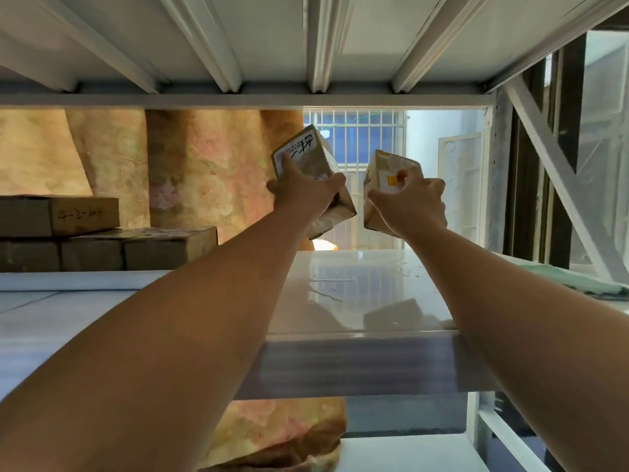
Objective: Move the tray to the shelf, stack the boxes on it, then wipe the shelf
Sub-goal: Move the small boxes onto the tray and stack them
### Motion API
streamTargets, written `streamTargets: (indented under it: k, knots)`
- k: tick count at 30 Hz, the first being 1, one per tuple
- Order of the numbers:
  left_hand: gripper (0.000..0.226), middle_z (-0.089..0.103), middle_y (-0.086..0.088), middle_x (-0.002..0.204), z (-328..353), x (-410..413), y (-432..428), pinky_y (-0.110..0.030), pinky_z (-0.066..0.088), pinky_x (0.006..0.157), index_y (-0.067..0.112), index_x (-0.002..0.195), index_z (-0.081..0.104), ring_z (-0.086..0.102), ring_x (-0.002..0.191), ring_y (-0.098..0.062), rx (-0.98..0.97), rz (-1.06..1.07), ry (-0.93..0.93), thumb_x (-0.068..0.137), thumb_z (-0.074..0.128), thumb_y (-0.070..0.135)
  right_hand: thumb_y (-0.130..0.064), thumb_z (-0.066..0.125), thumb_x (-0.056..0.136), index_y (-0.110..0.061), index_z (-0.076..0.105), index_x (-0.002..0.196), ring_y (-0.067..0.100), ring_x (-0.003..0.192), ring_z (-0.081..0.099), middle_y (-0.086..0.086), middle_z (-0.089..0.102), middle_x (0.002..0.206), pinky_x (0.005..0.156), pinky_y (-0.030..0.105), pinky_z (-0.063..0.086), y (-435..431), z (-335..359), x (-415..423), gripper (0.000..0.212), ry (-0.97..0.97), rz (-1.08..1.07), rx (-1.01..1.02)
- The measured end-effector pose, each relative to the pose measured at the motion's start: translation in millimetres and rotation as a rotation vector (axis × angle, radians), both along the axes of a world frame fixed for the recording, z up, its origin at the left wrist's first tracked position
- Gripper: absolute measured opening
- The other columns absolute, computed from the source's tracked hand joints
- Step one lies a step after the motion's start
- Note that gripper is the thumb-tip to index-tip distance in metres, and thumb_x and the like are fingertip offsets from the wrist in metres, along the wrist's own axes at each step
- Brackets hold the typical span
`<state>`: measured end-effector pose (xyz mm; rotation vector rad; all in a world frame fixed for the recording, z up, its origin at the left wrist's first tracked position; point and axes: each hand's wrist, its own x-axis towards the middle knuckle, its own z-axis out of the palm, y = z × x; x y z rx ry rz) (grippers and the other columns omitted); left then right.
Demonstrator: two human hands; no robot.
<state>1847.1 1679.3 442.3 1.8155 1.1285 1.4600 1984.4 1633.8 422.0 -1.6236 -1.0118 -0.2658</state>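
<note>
Finding 1, hands. Both arms reach forward at full stretch. The left hand (303,192) grips the left box (315,155), with the thumb on one side, the fingers spread on the labelled face and the palm on the lower half. The right hand (415,206) grips the right box (381,175), its fingers curled over the face that carries a yellow label.

Finding 2, boxes. Both are small brown cartons held in the air, apart from each other. The left box leans with its top toward 11 o'clock. The right box stands at 3 o'clock of it, its top tipped toward 1 o'clock. Neither touches the tray.

Finding 3, tray. The tray (357,301) is white and glossy. It lies flat on the shelf (68,318), at 6 o'clock below the boxes. Its thick front edge faces the camera, and its top reflects the boxes.

Finding 4, other items. A stack of brown cartons (85,233) sits on the shelf at 9 o'clock of the hands, well apart from the tray. One carton bears handwritten figures. A green cloth (599,284) lies on the shelf at 3 o'clock, just beside the tray's right edge. Patterned bundles (204,172) stand behind the shelf. A barred window (354,148) shows behind the boxes. The ribbed underside of an upper shelf (272,46) fills the 12 o'clock area.
</note>
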Motion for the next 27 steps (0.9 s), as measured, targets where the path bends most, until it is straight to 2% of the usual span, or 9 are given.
streamTargets:
  k: [2,4,9,12,14,17,20,24,27]
  knots:
    - [0.096,0.023,-0.014,0.138,2.0,-7.0,-1.5,-0.035,0.045,0.090,0.030,0.150,0.004,0.042,0.097,-0.026,0.007,0.043,0.017,0.077,0.064,0.050,-0.050,0.060,0.074,-0.028,0.038,0.137,0.031,0.119,0.046,0.008,0.039,0.132,0.096,0.048,0.046,2.8,1.3,-2.8,0.070,0.033,0.066,-0.006]
    - [0.094,0.020,-0.014,0.139,1.4,-16.3,-4.7,-0.030,0.044,0.083,0.029,0.150,0.007,0.042,0.093,-0.026,0.033,0.101,0.102,0.077,0.063,0.052,-0.052,0.060,0.073,-0.028,0.039,0.137,0.031,0.118,0.047,0.008,0.040,0.131,0.096,0.048,0.046,5.0,4.2,-8.8,0.071,0.032,0.107,0.006]
    - [0.083,0.020,-0.012,0.141,-0.3,-48.0,-4.9,-0.029,0.042,0.074,0.030,0.147,0.021,0.047,0.097,-0.027,0.078,0.250,0.346,0.078,0.060,0.055,-0.058,0.062,0.074,-0.027,0.038,0.136,0.032,0.117,0.049,0.009,0.039,0.132,0.095,0.046,0.047,10.1,12.3,-39.5,0.073,-0.135,0.058,-0.030]
    - [0.085,0.025,-0.012,0.140,5.9,-76.8,3.5,-0.035,0.048,0.085,0.029,0.145,0.025,0.049,0.111,-0.032,0.123,0.376,0.460,0.075,0.062,0.059,-0.059,0.063,0.073,-0.028,0.043,0.132,0.032,0.116,0.050,0.007,0.039,0.131,0.094,0.045,0.046,18.2,14.7,-67.3,0.070,-0.185,0.068,-0.061]
    - [0.089,0.026,-0.013,0.142,12.0,-100.7,12.7,-0.040,0.045,0.093,0.027,0.145,0.026,0.044,0.121,-0.034,0.144,0.446,0.543,0.072,0.063,0.063,-0.062,0.062,0.071,-0.030,0.045,0.130,0.032,0.114,0.051,0.007,0.039,0.131,0.093,0.046,0.046,25.4,15.7,-88.1,0.069,-0.206,0.085,-0.091]
    - [0.094,0.032,-0.014,0.143,23.3,-136.5,28.1,-0.041,0.044,0.096,0.024,0.143,0.031,0.042,0.123,-0.034,0.171,0.495,0.636,0.066,0.060,0.070,-0.061,0.062,0.071,-0.029,0.044,0.131,0.033,0.112,0.052,0.008,0.039,0.131,0.092,0.046,0.048,36.4,18.2,-119.9,0.070,-0.226,0.112,-0.123]
    - [0.091,0.030,-0.014,0.141,36.9,-168.5,36.8,-0.036,0.040,0.090,0.019,0.142,0.032,0.041,0.121,-0.032,0.165,0.496,0.676,0.069,0.062,0.065,-0.059,0.060,0.074,-0.025,0.044,0.135,0.031,0.107,0.054,0.009,0.040,0.131,0.090,0.046,0.049,46.3,25.3,-151.2,0.072,-0.254,0.127,-0.160]
    - [0.084,0.041,-0.015,0.131,56.5,-208.7,50.5,-0.035,0.033,0.074,0.014,0.137,0.038,0.040,0.117,-0.031,0.159,0.447,0.815,0.073,0.059,0.063,-0.062,0.057,0.073,-0.021,0.051,0.130,0.028,0.102,0.056,0.010,0.048,0.129,0.087,0.044,0.051,62.7,38.5,-194.0,0.070,-0.260,0.101,-0.174]
    - [0.073,0.049,-0.013,0.120,67.8,-229.7,63.4,-0.035,0.034,0.069,0.012,0.125,0.046,0.047,0.099,-0.028,0.153,0.402,0.909,0.075,0.057,0.063,-0.068,0.054,0.064,-0.021,0.059,0.118,0.027,0.096,0.060,0.008,0.058,0.120,0.082,0.040,0.052,73.2,45.1,-221.9,0.072,-0.284,0.079,-0.194]
